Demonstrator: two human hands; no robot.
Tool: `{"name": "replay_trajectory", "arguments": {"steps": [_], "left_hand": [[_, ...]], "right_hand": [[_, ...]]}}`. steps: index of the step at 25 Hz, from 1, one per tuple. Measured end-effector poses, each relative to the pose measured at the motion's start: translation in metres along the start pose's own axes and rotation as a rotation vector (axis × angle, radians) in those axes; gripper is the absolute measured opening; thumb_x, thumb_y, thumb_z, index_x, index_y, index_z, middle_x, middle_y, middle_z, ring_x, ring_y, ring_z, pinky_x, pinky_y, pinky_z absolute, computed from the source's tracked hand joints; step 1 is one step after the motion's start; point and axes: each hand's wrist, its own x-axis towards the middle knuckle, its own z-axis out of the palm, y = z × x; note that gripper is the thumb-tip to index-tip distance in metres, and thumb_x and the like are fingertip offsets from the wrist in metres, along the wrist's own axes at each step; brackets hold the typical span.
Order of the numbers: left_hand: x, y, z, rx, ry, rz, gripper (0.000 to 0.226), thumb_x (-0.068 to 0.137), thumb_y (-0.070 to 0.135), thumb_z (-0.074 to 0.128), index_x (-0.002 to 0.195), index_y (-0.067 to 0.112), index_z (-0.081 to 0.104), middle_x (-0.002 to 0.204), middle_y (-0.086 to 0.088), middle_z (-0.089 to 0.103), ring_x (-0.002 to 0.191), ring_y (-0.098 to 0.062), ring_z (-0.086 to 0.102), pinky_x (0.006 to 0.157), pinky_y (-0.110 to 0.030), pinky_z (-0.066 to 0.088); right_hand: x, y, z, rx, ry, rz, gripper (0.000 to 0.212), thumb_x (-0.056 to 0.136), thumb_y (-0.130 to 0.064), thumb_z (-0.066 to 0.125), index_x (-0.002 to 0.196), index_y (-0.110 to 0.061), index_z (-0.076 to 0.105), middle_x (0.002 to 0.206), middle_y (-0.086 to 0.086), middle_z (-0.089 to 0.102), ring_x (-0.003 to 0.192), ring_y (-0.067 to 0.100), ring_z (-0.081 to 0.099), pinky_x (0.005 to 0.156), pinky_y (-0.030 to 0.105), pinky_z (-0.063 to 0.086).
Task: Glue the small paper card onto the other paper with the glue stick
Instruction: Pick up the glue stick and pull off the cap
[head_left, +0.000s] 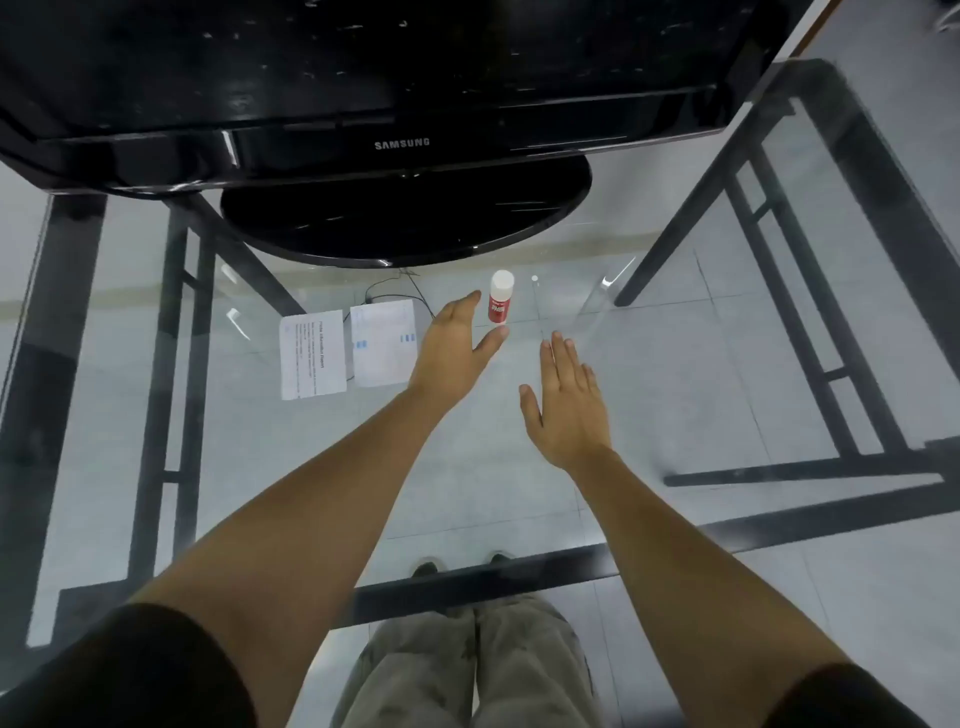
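Head view: glass tabletop (675, 332), monitor base (405, 218) at top centre. Glue stick (501, 304) stands upright, cap on, just below the base, centre frame. Two papers lie flat side by side, left of centre: printed sheet (313, 361) and, on its right edge, a paler card (383, 345). They look touching or nearly so; can't tell overlap. Which one counts as the small card is a guess, sizes are close.

Left hand (454, 351) is open wide, thumb and fingers spread in a C toward the glue stick, holding nothing, not yet touching it. Right hand (569, 405) is flat, fingers together and extended, empty, hovering lower right of the stick; contact with the glass can't be judged.

Handling, my read:
- Stick is light, rigid, smooth plastic, tall and narrow, so it tips easily on slick glass. Grip the red barrel mid-height, not the white cap, which must come off.
- Papers are thin, floppy, and flat on glass, so hard to pinch. Slide one to lift an edge, or pin it with the free hand while gluing.
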Motion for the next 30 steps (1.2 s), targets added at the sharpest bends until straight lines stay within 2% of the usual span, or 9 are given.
{"name": "replay_trajectory", "arguments": {"steps": [4,10,13,15,17,19,21,25,30], "left_hand": [[0.009,0.006,0.007,-0.13,0.064,-0.009,0.05,0.082,0.033,0.066,0.122,0.007,0.049,0.121,-0.012,0.06,0.107,-0.024,0.056,0.088,-0.034,0.046],[0.021,0.008,0.013,-0.118,0.128,0.009,0.03,0.086,0.022,0.063,0.106,0.002,0.054,0.104,-0.014,0.066,0.094,-0.024,0.06,0.079,-0.029,0.045],[0.013,0.007,0.009,-0.133,0.133,0.038,0.026,0.087,0.023,0.061,0.103,0.003,0.056,0.097,-0.013,0.065,0.084,-0.019,0.058,0.073,-0.026,0.045],[0.001,0.008,0.005,-0.146,0.105,0.072,0.022,0.087,0.023,0.059,0.101,0.005,0.058,0.09,-0.009,0.062,0.078,-0.017,0.057,0.071,-0.03,0.049],[-0.009,0.008,0.001,-0.148,0.062,0.083,0.02,0.088,0.023,0.057,0.1,0.008,0.06,0.088,-0.005,0.057,0.075,-0.018,0.056,0.071,-0.034,0.051],[-0.016,0.011,-0.002,-0.147,0.048,0.09,0.018,0.088,0.023,0.057,0.099,0.009,0.06,0.086,-0.006,0.055,0.073,-0.019,0.055,0.07,-0.035,0.05],[-0.018,0.016,-0.004,-0.138,0.048,0.107,0.019,0.088,0.022,0.057,0.101,0.008,0.061,0.085,-0.009,0.055,0.072,-0.021,0.054,0.069,-0.036,0.049],[-0.019,0.022,-0.007,-0.101,0.04,0.136,0.022,0.088,0.021,0.057,0.104,0.007,0.062,0.085,-0.011,0.055,0.072,-0.023,0.054,0.067,-0.035,0.047],[-0.017,0.021,-0.01,-0.092,0.034,0.137,0.024,0.088,0.022,0.059,0.106,0.006,0.062,0.086,-0.012,0.056,0.073,-0.023,0.054,0.067,-0.034,0.046]], "right_hand": [[-0.002,0.0,0.003,-0.041,0.014,-0.001,0.062,0.097,-0.044,0.017,0.148,-0.012,0.003,0.158,0.005,0.0,0.144,0.018,-0.005,0.112,0.029,-0.008],[-0.001,0.002,0.001,-0.037,0.007,-0.017,0.062,0.097,-0.043,0.022,0.148,-0.011,0.007,0.158,0.006,0.003,0.145,0.019,-0.002,0.112,0.03,-0.006],[0.009,0.0,-0.019,0.171,0.053,0.011,0.055,0.095,-0.034,0.041,0.141,-0.007,0.03,0.15,0.012,0.03,0.138,0.027,0.027,0.112,0.034,0.02],[0.021,-0.002,-0.042,0.437,0.144,0.071,0.042,0.095,-0.027,0.048,0.131,-0.007,0.046,0.133,0.012,0.049,0.121,0.024,0.047,0.099,0.026,0.035],[0.034,-0.006,-0.068,0.667,0.17,0.11,0.032,0.095,-0.029,0.049,0.12,-0.012,0.058,0.117,0.004,0.06,0.102,0.014,0.057,0.086,0.018,0.042],[0.042,-0.011,-0.088,0.789,0.105,0.081,0.032,0.093,-0.038,0.05,0.115,-0.018,0.062,0.108,-0.005,0.063,0.09,0.001,0.057,0.077,0.007,0.043],[0.047,-0.017,-0.1,0.817,0.029,0.044,0.034,0.089,-0.043,0.055,0.115,-0.022,0.062,0.105,-0.01,0.063,0.09,-0.003,0.057,0.074,0.003,0.042],[0.052,-0.02,-0.105,0.874,0.018,0.03,0.021,0.085,-0.03,0.065,0.102,-0.019,0.067,0.098,-0.004,0.068,0.091,0.006,0.062,0.082,0.016,0.049],[0.065,-0.023,-0.112,0.896,0.097,0.064,0.015,0.088,-0.026,0.061,0.099,-0.018,0.067,0.092,-0.004,0.067,0.086,0.008,0.062,0.079,0.016,0.048]]}}
